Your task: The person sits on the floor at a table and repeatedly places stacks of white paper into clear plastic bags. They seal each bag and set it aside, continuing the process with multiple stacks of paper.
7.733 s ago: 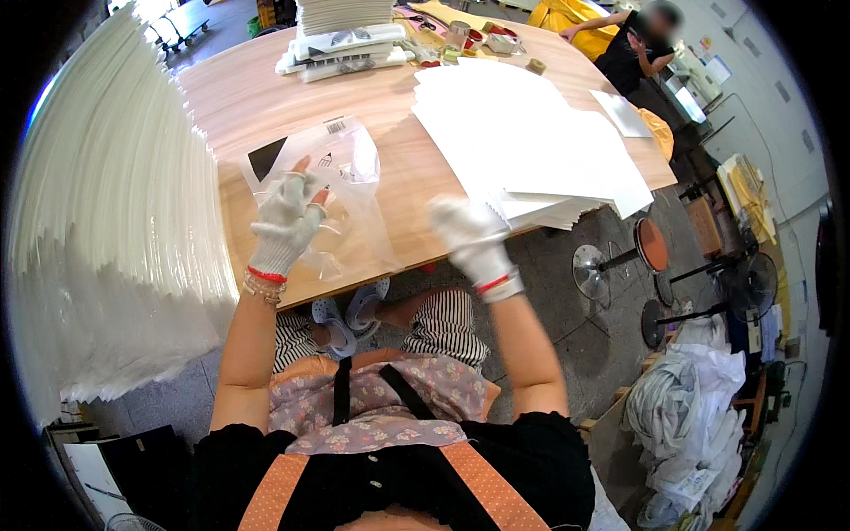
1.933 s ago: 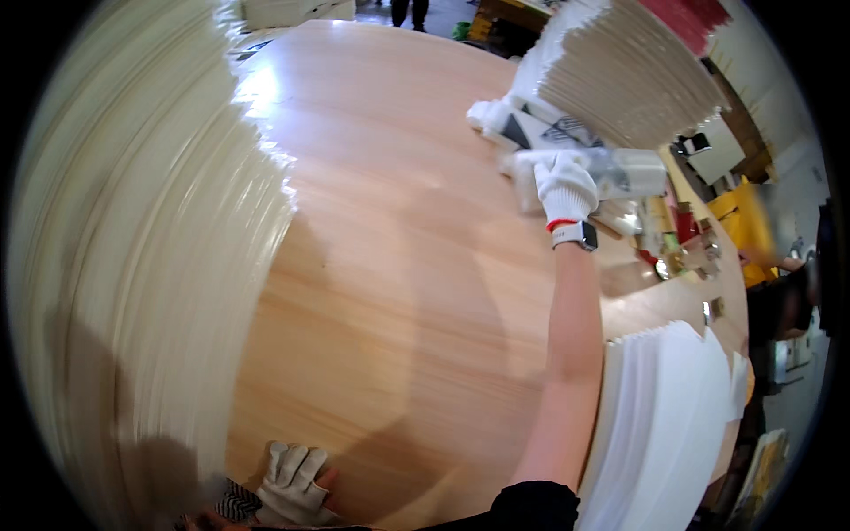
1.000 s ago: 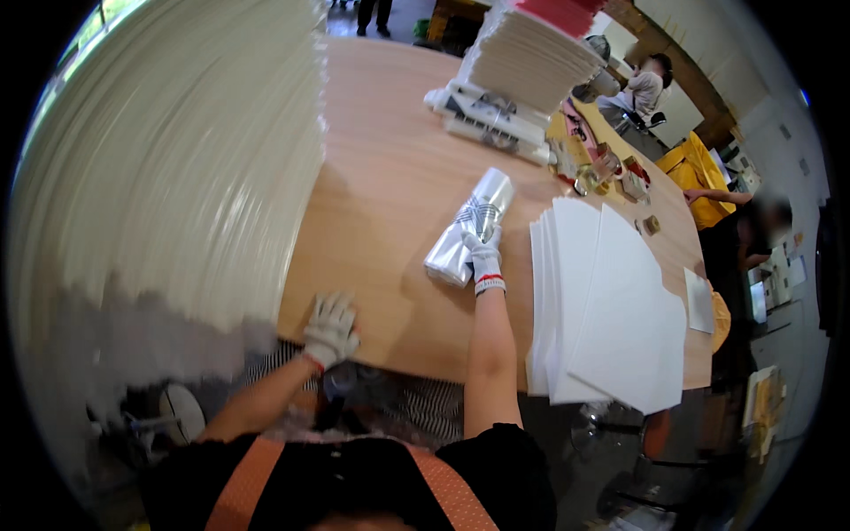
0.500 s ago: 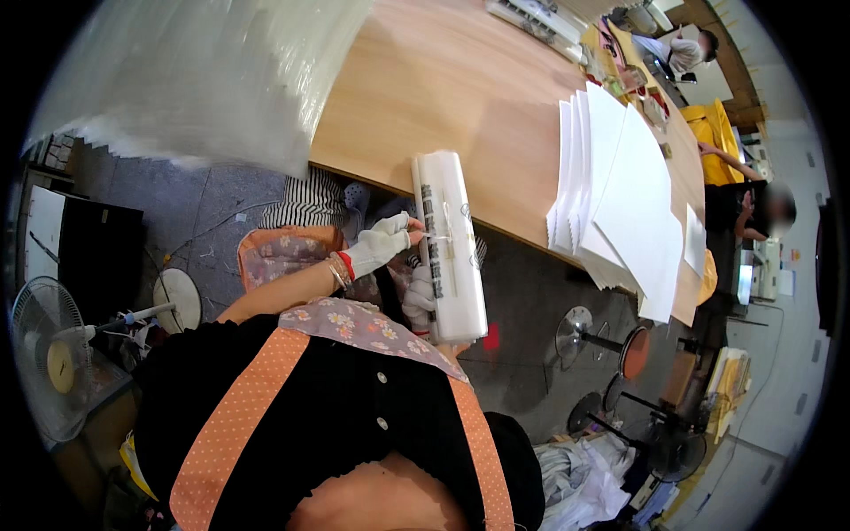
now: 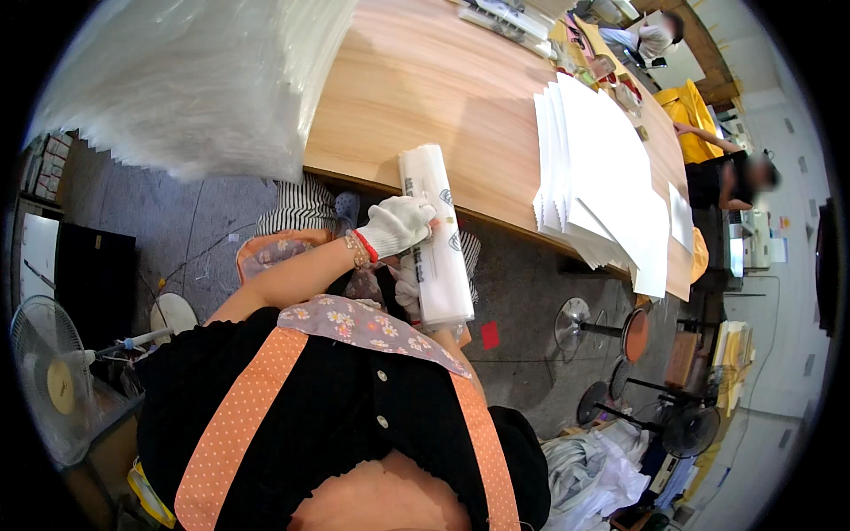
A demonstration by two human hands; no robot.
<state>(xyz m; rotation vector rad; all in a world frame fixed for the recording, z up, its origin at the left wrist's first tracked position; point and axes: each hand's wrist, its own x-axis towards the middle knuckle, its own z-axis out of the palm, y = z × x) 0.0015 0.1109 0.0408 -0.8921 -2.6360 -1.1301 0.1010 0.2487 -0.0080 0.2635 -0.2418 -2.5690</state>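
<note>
A long white bundle of rolled plastic bags [image 5: 444, 274] with dark printing is held in front of me, its far end against the edge of the wooden table. My left hand [image 5: 396, 225], in a white knit glove, lies curled on the bundle's middle with the fingers closed. What the fingertips pinch there is too small to make out. My right hand [image 5: 406, 288], gloved too, grips the bundle from beneath at its near part. Only its fingers show along the left side; the bundle hides the rest.
On the table [image 5: 425, 88] rest stacked white sheets [image 5: 593, 177] at the right and a large pile of clear plastic [image 5: 195, 88] at the left. A round stool [image 5: 635, 334] and a fan [image 5: 57, 380] stand on the floor. Two people are at the far right.
My left hand has moved slightly right and farther over the bundle, from pinching a thin white strand to lying curled on top. The bundle has turned and shifted slightly left.
</note>
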